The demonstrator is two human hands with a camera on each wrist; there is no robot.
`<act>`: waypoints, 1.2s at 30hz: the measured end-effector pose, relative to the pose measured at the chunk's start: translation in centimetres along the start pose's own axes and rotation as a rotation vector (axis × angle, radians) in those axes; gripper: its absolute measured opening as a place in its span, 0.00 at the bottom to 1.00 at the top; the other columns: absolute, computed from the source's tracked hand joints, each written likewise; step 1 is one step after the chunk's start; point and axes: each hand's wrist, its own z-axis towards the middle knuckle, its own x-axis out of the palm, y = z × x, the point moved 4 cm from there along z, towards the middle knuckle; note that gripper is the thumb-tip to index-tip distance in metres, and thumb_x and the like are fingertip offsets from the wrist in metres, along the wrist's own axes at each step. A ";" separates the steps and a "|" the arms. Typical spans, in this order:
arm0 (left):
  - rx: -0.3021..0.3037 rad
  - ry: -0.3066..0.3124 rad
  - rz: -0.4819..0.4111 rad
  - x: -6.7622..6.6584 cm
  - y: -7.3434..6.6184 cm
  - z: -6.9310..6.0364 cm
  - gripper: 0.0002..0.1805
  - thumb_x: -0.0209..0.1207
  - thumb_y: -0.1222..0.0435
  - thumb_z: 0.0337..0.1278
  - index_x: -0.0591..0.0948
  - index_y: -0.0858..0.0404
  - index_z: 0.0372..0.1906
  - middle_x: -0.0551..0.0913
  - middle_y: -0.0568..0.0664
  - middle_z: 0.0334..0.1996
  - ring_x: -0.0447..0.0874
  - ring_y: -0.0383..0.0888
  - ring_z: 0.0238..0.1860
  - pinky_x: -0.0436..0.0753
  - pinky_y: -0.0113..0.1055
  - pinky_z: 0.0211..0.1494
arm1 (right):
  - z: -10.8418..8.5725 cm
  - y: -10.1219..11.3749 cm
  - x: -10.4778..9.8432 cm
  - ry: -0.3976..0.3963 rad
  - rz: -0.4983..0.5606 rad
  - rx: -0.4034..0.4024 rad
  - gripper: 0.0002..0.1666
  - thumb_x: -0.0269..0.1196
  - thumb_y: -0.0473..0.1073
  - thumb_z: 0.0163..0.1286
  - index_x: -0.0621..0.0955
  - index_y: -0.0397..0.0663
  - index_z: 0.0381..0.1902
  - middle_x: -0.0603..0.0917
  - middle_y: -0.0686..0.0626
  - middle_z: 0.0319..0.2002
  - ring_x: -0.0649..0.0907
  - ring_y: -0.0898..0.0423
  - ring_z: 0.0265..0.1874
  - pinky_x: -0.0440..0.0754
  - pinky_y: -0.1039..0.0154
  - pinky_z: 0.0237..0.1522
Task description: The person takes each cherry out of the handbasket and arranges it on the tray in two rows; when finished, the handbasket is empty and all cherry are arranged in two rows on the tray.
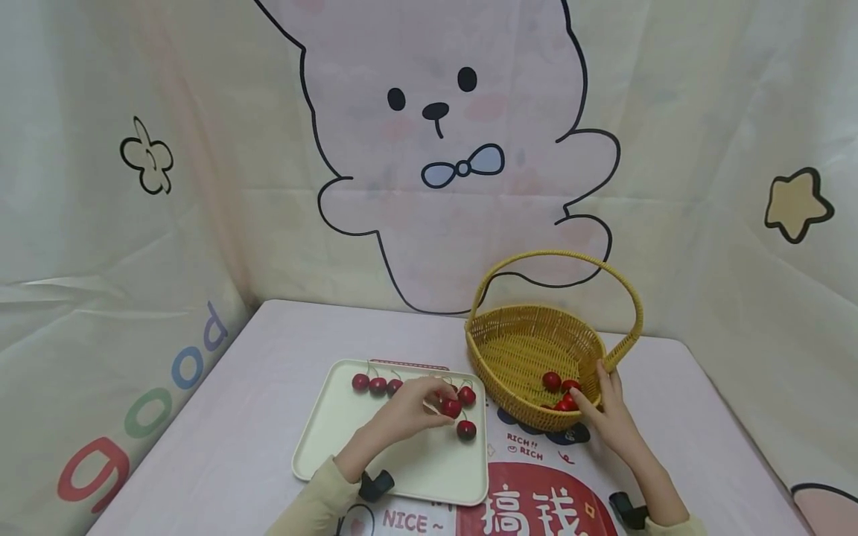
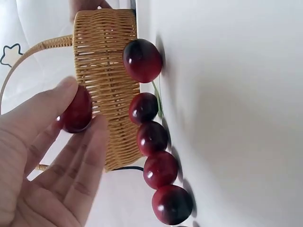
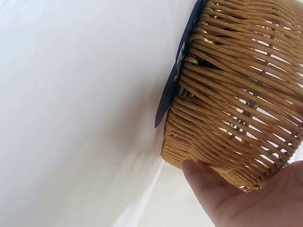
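Observation:
My left hand (image 1: 412, 409) pinches a dark red cherry (image 2: 78, 111) between thumb and fingers, above the right part of a cream tray (image 1: 375, 465). Along the tray's far side runs a row of cherries (image 1: 378, 385), partly hidden by that hand. Nearer to me, a single cherry (image 1: 465, 430) lies by the tray's right edge. My right hand (image 1: 613, 417) holds the right side of a woven basket (image 1: 516, 342), its thumb over the rim and its fingers along the outer wall. Several red cherries (image 1: 552, 381) lie inside, at the basket's near right.
The basket's tall arched handle (image 1: 559, 254) rises over its opening. Beneath tray and basket is a pale table (image 1: 268, 387) with a printed red design (image 1: 536, 506) in front. A curtain with a cartoon bear (image 1: 442, 223) hangs behind the table's back edge.

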 end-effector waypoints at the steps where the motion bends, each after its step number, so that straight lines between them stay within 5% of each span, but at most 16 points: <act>1: -0.005 0.010 0.018 0.0 0.1 -0.1 0.15 0.69 0.64 0.44 0.81 0.56 0.40 0.82 0.41 0.36 0.80 0.33 0.36 0.80 0.27 0.41 | 0.0 0.0 0.0 0.002 0.001 0.002 0.52 0.54 0.53 0.68 0.35 0.39 0.71 0.31 0.35 0.71 0.52 0.24 0.64 0.56 0.26 0.54; 13: -0.067 0.115 0.088 0.9 1.1 -0.5 0.14 0.72 0.63 0.38 0.81 0.57 0.35 0.81 0.40 0.28 0.78 0.35 0.31 0.77 0.23 0.34 | 0.1 0.0 0.0 0.011 0.009 0.010 0.52 0.54 0.54 0.68 0.36 0.39 0.72 0.31 0.36 0.71 0.52 0.25 0.64 0.59 0.28 0.53; 36: -0.147 0.095 0.068 1.4 2.0 -0.7 0.14 0.72 0.65 0.37 0.80 0.60 0.33 0.81 0.47 0.27 0.79 0.38 0.28 0.76 0.23 0.32 | 0.2 -0.2 0.0 0.014 -0.013 0.018 0.52 0.54 0.55 0.68 0.36 0.40 0.72 0.31 0.36 0.71 0.54 0.25 0.63 0.60 0.28 0.52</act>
